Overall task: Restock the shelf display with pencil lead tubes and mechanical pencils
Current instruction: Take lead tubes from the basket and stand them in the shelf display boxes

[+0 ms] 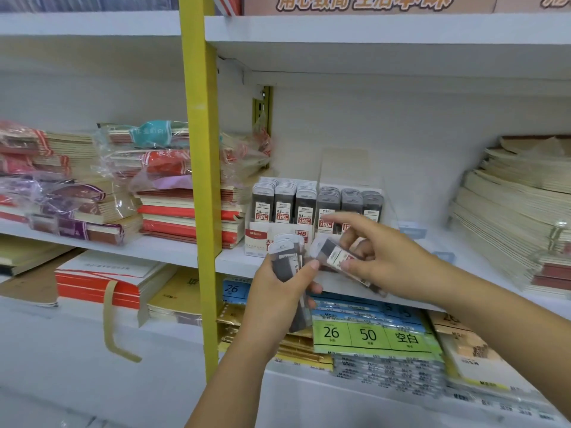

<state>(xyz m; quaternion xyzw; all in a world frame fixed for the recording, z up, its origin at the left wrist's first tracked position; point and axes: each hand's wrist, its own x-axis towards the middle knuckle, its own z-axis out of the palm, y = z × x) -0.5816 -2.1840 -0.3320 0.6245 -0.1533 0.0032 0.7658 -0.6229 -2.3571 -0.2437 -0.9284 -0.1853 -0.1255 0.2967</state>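
Head view: left grip (275, 291), fingers curled, clamps a bundle of lead tubes (285, 261) upright in front of the shelf (234, 257). Right grip (389, 261) pinches a single lead tube (335, 256), tilted, just beside the bundle. A display box (259, 239) of tubes stands behind both.

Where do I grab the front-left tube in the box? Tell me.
Probably its cap, from above: the box front hides its foot, and tubes crowd behind and right of it, so only the top stands free.
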